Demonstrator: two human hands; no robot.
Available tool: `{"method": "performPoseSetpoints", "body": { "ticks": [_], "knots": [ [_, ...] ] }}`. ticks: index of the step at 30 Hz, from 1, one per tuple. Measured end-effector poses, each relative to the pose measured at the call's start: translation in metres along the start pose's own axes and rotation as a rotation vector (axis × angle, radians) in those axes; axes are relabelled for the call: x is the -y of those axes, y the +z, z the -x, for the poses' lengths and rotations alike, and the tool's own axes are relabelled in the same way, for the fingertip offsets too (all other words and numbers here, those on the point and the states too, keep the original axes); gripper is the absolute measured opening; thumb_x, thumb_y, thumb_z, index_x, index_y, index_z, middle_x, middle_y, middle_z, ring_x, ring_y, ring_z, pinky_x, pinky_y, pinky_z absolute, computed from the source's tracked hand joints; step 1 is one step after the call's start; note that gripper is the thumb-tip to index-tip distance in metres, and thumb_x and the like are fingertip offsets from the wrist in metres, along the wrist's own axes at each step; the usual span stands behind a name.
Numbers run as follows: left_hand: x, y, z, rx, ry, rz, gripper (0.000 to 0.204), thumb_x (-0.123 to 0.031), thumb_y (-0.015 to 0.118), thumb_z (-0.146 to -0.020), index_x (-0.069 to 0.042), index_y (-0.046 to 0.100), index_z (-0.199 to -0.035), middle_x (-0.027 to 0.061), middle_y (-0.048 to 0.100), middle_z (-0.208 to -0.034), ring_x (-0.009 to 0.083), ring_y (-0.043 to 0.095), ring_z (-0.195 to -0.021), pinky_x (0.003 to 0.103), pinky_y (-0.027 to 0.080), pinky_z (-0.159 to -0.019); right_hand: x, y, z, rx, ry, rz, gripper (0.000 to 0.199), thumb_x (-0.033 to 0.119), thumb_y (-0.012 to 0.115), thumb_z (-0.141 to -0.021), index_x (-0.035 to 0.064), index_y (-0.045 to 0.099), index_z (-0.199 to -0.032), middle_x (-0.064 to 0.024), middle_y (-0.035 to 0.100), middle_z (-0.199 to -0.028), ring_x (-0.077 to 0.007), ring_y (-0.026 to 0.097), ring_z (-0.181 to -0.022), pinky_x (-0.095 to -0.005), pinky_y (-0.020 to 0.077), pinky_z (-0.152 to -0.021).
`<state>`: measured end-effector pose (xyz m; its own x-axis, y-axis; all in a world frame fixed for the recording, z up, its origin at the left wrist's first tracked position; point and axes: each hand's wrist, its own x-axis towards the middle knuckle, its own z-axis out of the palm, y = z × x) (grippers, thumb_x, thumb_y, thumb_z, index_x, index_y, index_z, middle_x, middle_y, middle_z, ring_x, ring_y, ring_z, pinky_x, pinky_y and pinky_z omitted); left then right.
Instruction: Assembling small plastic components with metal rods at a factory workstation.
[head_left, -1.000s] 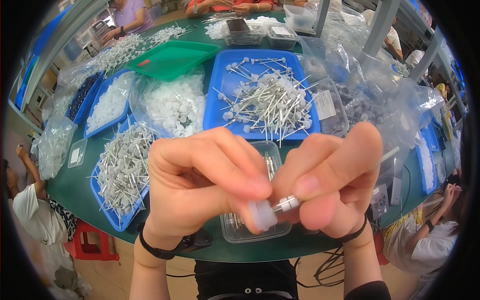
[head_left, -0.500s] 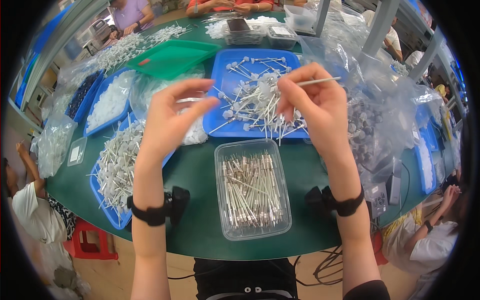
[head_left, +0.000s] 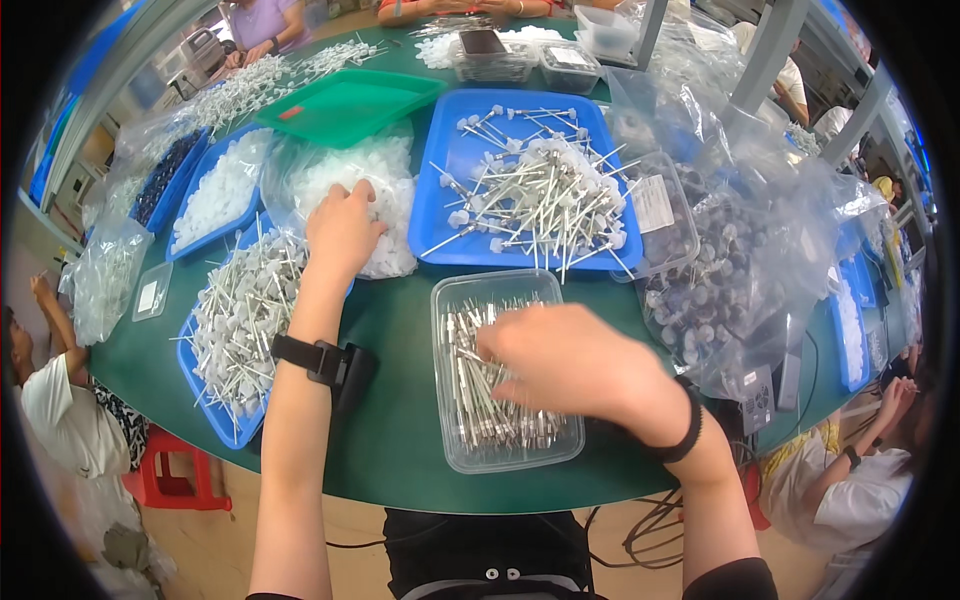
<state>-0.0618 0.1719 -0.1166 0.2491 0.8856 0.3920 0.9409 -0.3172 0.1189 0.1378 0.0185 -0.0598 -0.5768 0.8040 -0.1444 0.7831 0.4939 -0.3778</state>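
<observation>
Both hands have been moved since half a second ago: the right hand (head_left: 555,360) has been brought back from the blue tray (head_left: 450,135) to the clear container (head_left: 515,464), and the left hand (head_left: 343,230) has been taken to the white caps (head_left: 395,245) in the clear bag (head_left: 293,190). Left thumb and fingers are held apart over the caps, with nothing seen between them. Right fingers are bent down over the metal-ended rods (head_left: 475,405) (their tips are partly hidden, so whether a rod is gripped cannot be told). Those rods are heaped inside the container, which is set on the green surface (head_left: 390,455). Capped rods (head_left: 565,190) are piled in the blue tray beyond it.
</observation>
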Motion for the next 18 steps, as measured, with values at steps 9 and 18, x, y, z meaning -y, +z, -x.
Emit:
{"method": "performPoseSetpoints", "body": {
  "ticks": [9, 18],
  "knots": [
    [0.011, 0.013, -0.010, 0.009, -0.094, 0.345, 0.027, -0.012, 0.066, -0.059, -0.008, 0.056, -0.085, 0.0094, 0.058, -0.081, 0.0270, 0.055, -0.076, 0.035, 0.043, -0.065, 0.007, 0.011, -0.005, -0.078, -0.007, 0.154, 0.014, 0.008, 0.053, -0.067, 0.0015, 0.050, -0.079, -0.0153, 0.054, -0.059, -0.0319, 0.055, -0.061, -0.0391, 0.0435, -0.054],
    [0.009, 0.017, -0.014, 0.012, -0.233, 0.347, 0.031, -0.010, 0.065, -0.059, -0.004, 0.056, -0.088, 0.0112, 0.059, -0.082, 0.0268, 0.056, -0.077, 0.034, 0.043, -0.068, 0.012, -0.035, 0.016, -0.524, -0.047, -0.255, 0.017, 0.008, 0.052, -0.075, 0.0012, 0.047, -0.090, -0.0128, 0.053, -0.057, -0.0276, 0.053, -0.053, -0.0338, 0.0403, -0.048]
  ]
}}
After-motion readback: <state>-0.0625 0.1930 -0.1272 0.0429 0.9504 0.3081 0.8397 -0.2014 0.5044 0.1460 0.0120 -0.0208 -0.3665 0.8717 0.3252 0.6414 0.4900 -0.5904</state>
